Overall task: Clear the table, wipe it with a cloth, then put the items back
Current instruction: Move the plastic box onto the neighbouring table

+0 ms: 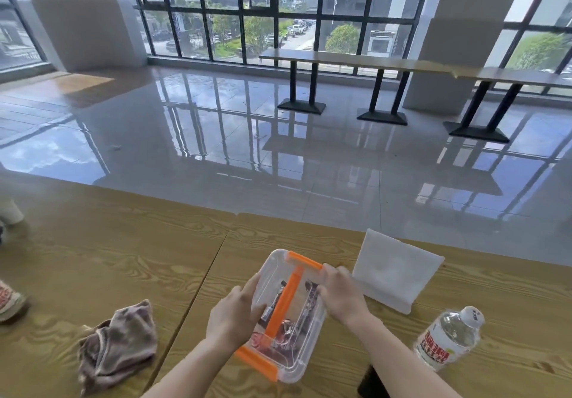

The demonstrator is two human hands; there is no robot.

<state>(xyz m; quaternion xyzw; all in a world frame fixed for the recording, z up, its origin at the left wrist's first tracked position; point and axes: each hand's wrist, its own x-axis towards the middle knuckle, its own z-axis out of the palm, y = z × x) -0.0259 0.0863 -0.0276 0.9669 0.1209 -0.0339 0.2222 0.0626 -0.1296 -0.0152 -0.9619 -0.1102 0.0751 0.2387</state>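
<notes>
A clear plastic box [278, 269] with orange clips and an orange handle sits near the front edge of the wooden table [123, 243]; wrapped snacks show through its lid. My left hand [236, 314] holds its left side with fingers curled over the edge. On the opposite side, my right hand [340, 297] grips the right edge near the far orange clip. A crumpled brownish cloth [119, 342] lies on the table to the left of the box.
A white folded napkin stand [396, 270] is right of the box. A water bottle [448, 339] with a red label lies at the front right. A dark phone [371, 382] lies at the front edge. Shoes [9, 300] show at far left.
</notes>
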